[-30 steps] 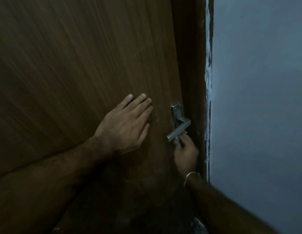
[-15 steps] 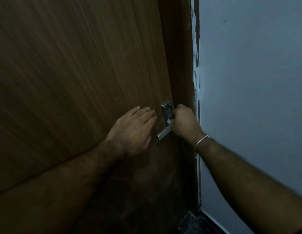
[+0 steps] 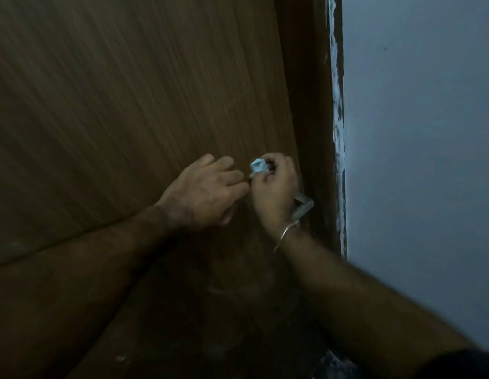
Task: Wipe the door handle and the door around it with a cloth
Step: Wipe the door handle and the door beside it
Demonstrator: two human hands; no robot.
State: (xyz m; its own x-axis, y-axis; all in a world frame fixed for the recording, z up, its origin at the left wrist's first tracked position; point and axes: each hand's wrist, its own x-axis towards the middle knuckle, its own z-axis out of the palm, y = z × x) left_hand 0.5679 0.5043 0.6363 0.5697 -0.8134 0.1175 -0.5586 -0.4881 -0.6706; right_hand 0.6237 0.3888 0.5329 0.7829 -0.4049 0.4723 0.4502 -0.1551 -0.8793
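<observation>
The brown wooden door [image 3: 134, 99] fills the left of the view. Its silver lever handle [image 3: 302, 207] shows only partly, behind my right wrist near the door's edge. My right hand [image 3: 273, 187] is closed on a small, bunched pale-blue cloth [image 3: 258, 167], held against the door just above and left of the handle. My left hand [image 3: 205, 195] rests flat on the door beside it, fingers apart, with the fingertips close to the cloth. A thin metal bangle sits on my right wrist.
The dark door frame [image 3: 311, 105] runs down the right of the door. Beyond it stands a pale blue-grey wall [image 3: 418, 132] with chipped paint along its edge. The scene is dim and slightly blurred.
My right hand has left the handle and moved up and left onto the door, with the pale cloth now showing in its fingers. My left hand has stayed on the door.
</observation>
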